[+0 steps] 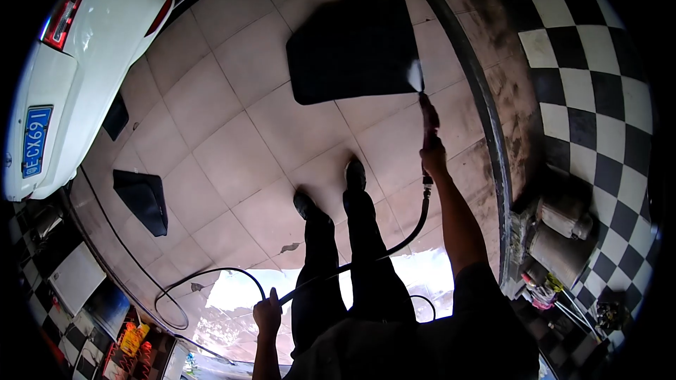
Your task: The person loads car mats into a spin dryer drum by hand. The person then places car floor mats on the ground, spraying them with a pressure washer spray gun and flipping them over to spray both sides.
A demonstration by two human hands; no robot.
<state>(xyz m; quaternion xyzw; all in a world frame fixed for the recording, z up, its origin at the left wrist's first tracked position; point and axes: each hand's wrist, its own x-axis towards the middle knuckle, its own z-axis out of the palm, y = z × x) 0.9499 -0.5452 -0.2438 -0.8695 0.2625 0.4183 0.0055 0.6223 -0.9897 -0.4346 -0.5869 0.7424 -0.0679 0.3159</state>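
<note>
My right hand (pixel 434 157) is wrapped round the handle of a dark red spray gun (pixel 429 118), whose tip points up the floor. A white burst of spray (pixel 415 76) leaves the nozzle at the lower right corner of a large black mat (pixel 352 49), which lies flat on the tiles. A black hose (pixel 415 232) runs from the gun's rear end across my legs to my left hand (pixel 267 314). The fingers of my left hand are closed round this hose, low in the view.
A white car (pixel 105 35) stands at the upper left. Smaller black mats (pixel 143 200) lie on the tiled floor near it. Looped hose (pixel 169 302) trails at lower left. A dark raised strip (pixel 486 105) curves down the right, beside a checkered wall (pixel 584 77) and machinery (pixel 560 246).
</note>
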